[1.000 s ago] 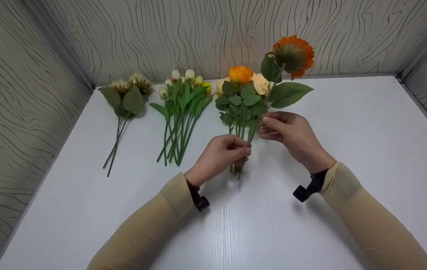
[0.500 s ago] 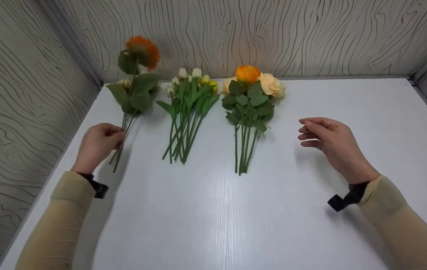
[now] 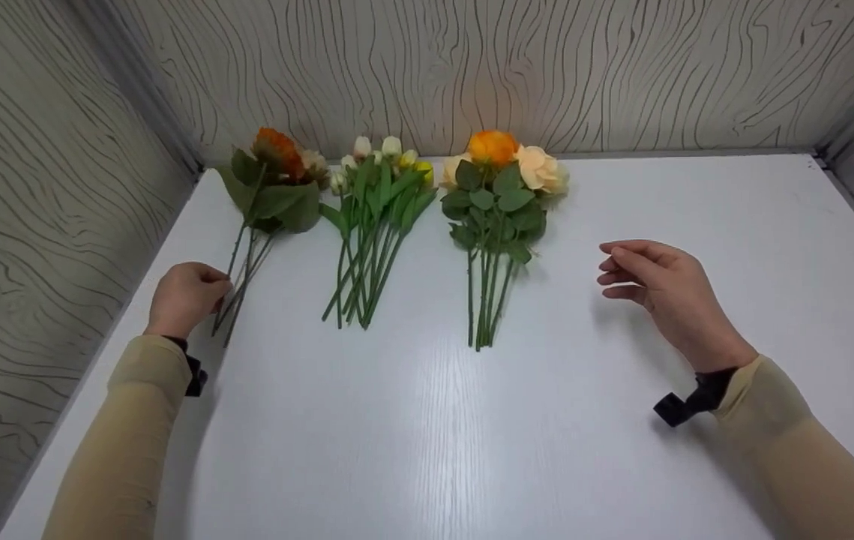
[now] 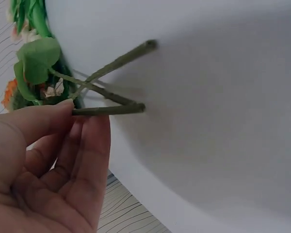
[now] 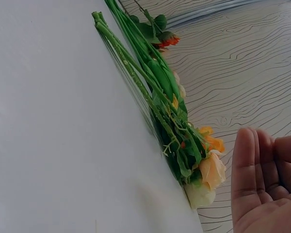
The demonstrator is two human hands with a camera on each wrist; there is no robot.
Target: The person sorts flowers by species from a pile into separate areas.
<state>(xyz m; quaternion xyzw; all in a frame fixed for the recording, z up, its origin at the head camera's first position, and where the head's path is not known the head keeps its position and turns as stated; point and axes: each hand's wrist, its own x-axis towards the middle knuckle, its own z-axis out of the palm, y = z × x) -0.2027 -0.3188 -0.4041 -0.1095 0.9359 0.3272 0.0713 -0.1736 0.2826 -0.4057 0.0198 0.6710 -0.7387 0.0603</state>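
An orange sunflower [image 3: 277, 150] with big green leaves lies on top of the pale sunflower stems [image 3: 243, 281] at the table's far left. My left hand [image 3: 218, 283] pinches the lower end of its stem [image 4: 111, 110] between thumb and fingers [image 4: 89, 131], close to the table top. My right hand [image 3: 612, 266] hovers at the right with fingers relaxed, holding nothing; its palm [image 5: 266, 189] shows in the right wrist view. It is apart from the rose bunch [image 3: 498, 195].
A bunch of tulip buds [image 3: 370, 217] lies between the sunflowers and the roses. All bunches point toward the back wall. The white table [image 3: 434, 435] is boxed in by patterned walls [image 3: 37, 187] at left, back and right.
My left hand carried the orange sunflower from the rose bunch to the far-left pile and lowered it flat. My right hand let go and drew off to the right.
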